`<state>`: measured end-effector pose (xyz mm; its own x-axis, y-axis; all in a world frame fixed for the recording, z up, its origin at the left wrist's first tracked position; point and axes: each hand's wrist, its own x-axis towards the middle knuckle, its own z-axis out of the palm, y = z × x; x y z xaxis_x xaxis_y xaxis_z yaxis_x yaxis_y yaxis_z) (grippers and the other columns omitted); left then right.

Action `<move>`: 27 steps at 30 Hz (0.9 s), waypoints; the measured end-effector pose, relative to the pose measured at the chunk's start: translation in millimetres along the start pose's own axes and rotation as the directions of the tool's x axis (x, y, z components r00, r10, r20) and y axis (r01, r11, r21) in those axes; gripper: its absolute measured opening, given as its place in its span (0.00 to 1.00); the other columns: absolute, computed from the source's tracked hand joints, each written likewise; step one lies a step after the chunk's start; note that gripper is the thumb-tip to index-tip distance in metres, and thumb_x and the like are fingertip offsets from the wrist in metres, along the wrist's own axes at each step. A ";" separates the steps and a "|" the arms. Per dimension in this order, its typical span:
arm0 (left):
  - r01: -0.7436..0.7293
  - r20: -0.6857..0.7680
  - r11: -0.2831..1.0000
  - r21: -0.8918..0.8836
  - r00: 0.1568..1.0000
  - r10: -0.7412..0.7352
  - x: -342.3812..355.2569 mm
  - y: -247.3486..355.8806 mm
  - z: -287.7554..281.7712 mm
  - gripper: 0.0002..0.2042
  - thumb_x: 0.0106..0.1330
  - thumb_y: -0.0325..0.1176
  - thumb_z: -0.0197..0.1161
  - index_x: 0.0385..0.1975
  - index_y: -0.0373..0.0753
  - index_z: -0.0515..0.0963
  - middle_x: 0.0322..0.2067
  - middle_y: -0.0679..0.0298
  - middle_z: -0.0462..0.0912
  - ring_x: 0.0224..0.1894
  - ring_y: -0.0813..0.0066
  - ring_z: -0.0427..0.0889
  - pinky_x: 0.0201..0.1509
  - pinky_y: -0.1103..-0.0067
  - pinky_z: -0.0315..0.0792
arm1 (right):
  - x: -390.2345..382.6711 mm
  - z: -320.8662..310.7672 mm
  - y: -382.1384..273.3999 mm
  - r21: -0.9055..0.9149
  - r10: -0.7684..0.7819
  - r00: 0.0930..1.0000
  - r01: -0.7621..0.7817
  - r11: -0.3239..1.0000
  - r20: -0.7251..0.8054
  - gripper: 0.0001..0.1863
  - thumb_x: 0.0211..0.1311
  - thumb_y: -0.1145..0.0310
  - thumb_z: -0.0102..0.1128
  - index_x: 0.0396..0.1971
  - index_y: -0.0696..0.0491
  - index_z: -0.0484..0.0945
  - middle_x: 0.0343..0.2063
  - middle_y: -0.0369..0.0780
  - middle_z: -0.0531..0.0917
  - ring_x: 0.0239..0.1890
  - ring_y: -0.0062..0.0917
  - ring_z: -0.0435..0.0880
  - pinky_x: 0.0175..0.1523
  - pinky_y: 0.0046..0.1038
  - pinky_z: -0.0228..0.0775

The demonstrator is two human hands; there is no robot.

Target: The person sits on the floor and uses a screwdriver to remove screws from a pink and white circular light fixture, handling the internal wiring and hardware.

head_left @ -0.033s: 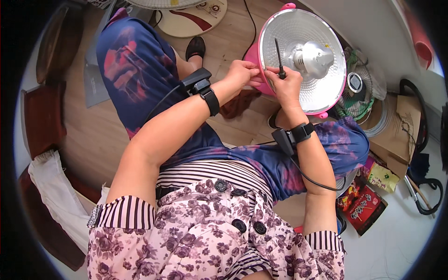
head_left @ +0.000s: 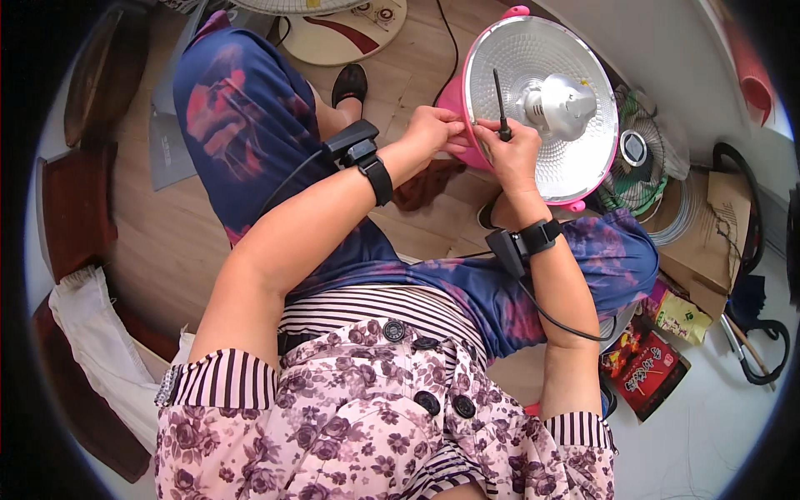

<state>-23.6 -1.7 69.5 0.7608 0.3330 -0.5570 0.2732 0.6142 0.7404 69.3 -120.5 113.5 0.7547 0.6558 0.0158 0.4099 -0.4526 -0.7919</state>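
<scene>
A round dish heater (head_left: 575,162) with a silver reflector and pink rim stands in front of me, tilted toward me. My right hand (head_left: 515,154) is closed round the short dark handle of a screwdriver (head_left: 500,100), its shaft pointing up and away across the reflector. The thumb and fingers of that hand reach to the left part of the rim. Fingers bent, my left hand (head_left: 431,135) grips the heater's pink edge just left of the right hand. What lies between the two sets of fingertips is too small to make out.
A green-striped bag (head_left: 637,187), a cardboard box (head_left: 692,250) and a red packet (head_left: 646,375) lie on the right. Part of a fan cage (head_left: 292,7) and its round base (head_left: 379,33) appear at the far side. Dark wooden furniture (head_left: 79,208) lines the left.
</scene>
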 end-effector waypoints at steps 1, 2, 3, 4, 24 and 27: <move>0.002 -0.013 1.000 0.011 1.000 -0.002 0.3 0.1 0.1 0.12 0.67 0.25 0.50 0.45 0.24 0.72 0.38 0.51 0.80 0.37 0.62 0.83 0.43 0.74 0.80 | -0.5 0.1 1.3 0.017 -0.007 1.000 0.007 1.000 0.011 0.09 0.43 0.70 0.70 0.26 0.57 0.84 0.18 0.44 0.82 0.19 0.26 0.79 0.28 0.26 0.69; 0.001 -0.017 1.000 0.003 1.000 -0.001 0.0 0.9 -0.1 0.12 0.67 0.25 0.50 0.45 0.24 0.72 0.38 0.51 0.80 0.37 0.62 0.83 0.43 0.74 0.80 | -0.5 0.5 0.7 0.014 -0.010 1.000 0.010 1.000 0.018 0.09 0.43 0.70 0.70 0.26 0.57 0.84 0.18 0.44 0.82 0.19 0.26 0.79 0.28 0.26 0.69; 0.000 -0.025 1.000 0.005 1.000 0.000 -0.5 1.6 -0.4 0.12 0.67 0.25 0.50 0.45 0.24 0.72 0.38 0.50 0.80 0.37 0.62 0.83 0.43 0.74 0.80 | -0.4 0.9 0.0 0.004 -0.044 0.999 0.044 0.999 0.004 0.09 0.43 0.70 0.70 0.26 0.57 0.84 0.17 0.44 0.81 0.18 0.25 0.78 0.27 0.25 0.69; 0.000 -0.032 1.000 0.007 0.999 0.000 -1.4 2.0 -0.4 0.12 0.67 0.25 0.50 0.46 0.23 0.71 0.37 0.50 0.80 0.37 0.62 0.83 0.43 0.74 0.80 | -0.2 1.1 -0.7 -0.005 -0.079 0.997 0.079 0.997 -0.011 0.09 0.43 0.71 0.70 0.26 0.58 0.84 0.16 0.43 0.81 0.17 0.23 0.77 0.26 0.25 0.68; -0.037 -0.011 0.999 0.012 0.999 0.037 -7.6 4.5 3.0 0.10 0.65 0.22 0.52 0.40 0.21 0.75 0.32 0.48 0.81 0.33 0.61 0.84 0.34 0.76 0.81 | 19.1 -11.8 2.1 0.327 0.326 0.888 -0.428 0.843 0.324 0.06 0.45 0.74 0.70 0.22 0.57 0.80 0.12 0.32 0.74 0.11 0.13 0.67 0.13 0.17 0.51; -0.034 -0.001 0.999 0.025 0.999 0.034 -8.1 5.1 2.4 0.10 0.65 0.22 0.52 0.40 0.21 0.75 0.32 0.48 0.81 0.33 0.61 0.84 0.34 0.76 0.81 | 24.7 -10.6 5.8 0.325 0.370 0.845 -0.500 0.803 0.385 0.08 0.45 0.74 0.71 0.23 0.57 0.79 0.13 0.32 0.74 0.10 0.14 0.67 0.13 0.17 0.51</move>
<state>-27.0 -3.0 78.7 0.7693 0.3540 -0.5318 0.2620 0.5844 0.7680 95.7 -113.3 115.8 0.5924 0.6196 -0.5150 -0.2146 -0.4947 -0.8421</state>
